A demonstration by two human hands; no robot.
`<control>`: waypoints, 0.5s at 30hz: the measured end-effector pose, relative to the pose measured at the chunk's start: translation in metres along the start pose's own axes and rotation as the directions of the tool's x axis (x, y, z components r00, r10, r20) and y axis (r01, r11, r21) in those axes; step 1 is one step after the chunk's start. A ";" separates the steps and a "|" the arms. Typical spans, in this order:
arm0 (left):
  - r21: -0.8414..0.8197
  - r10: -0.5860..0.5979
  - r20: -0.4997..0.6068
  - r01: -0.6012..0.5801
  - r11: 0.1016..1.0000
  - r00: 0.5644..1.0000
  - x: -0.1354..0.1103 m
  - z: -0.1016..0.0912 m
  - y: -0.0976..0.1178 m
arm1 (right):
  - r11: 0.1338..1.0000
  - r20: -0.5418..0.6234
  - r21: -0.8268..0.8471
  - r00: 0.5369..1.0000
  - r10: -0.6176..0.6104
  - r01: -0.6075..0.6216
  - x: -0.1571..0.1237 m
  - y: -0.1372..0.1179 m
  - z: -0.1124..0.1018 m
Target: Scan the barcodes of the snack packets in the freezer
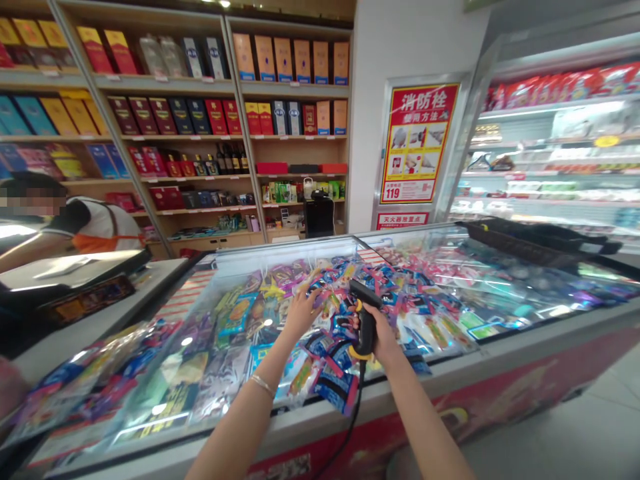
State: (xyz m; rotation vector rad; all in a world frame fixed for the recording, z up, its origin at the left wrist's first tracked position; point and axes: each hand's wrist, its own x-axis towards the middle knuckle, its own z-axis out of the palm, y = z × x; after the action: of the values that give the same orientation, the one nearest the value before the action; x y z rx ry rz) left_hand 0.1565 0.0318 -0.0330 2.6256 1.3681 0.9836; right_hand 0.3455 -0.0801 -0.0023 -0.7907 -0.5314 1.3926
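My right hand (381,327) is wrapped round a black and yellow handheld barcode scanner (367,330), its head pointing up and to the left. A black cable runs from its base down past the freezer's front edge. Left of the scanner, my left hand (303,308) reaches over the pile with its fingers apart; whether the fingertips touch a pack I cannot tell. Loose blue and pink snack packs (336,388) and clear-wrapped packs (303,377) are heaped below and around both hands, on the glass top of a chest freezer (240,437).
At the left a person (105,223) leans over a counter (165,273). More packets (100,373) lie at the freezer's left end. A dark tray (525,243) rests on its right end. Behind stand shelves of boxes (303,60) and a lit open fridge (560,153).
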 end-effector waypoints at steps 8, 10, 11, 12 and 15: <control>-0.098 -0.057 -0.029 0.054 0.994 0.998 0.000 -0.001 0.006 | 0.998 -0.007 -0.055 1.000 -0.027 0.027 0.000 0.002 0.002; -0.176 -0.099 -0.043 0.090 0.980 0.994 0.001 -0.003 0.005 | 0.997 -0.005 -0.062 0.999 -0.036 0.036 0.001 0.002 0.002; -0.235 -0.135 -0.055 0.118 0.965 0.989 0.001 -0.005 0.004 | 0.997 0.004 -0.064 0.999 -0.041 0.041 0.001 0.002 0.002; -0.310 -0.183 -0.063 0.155 0.938 0.981 0.003 -0.006 0.003 | 0.997 0.012 -0.066 0.999 -0.044 0.044 0.001 0.002 0.003; -0.593 -0.393 -0.017 0.307 0.744 0.919 0.008 -0.012 -0.004 | 0.995 0.021 -0.090 0.999 -0.046 0.048 0.000 0.000 0.009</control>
State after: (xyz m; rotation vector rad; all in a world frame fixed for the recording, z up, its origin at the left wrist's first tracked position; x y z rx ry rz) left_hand 0.1506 0.0371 -0.0201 1.7978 1.2548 1.2892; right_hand 0.3387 -0.0788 0.0033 -0.8336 -0.6278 1.3410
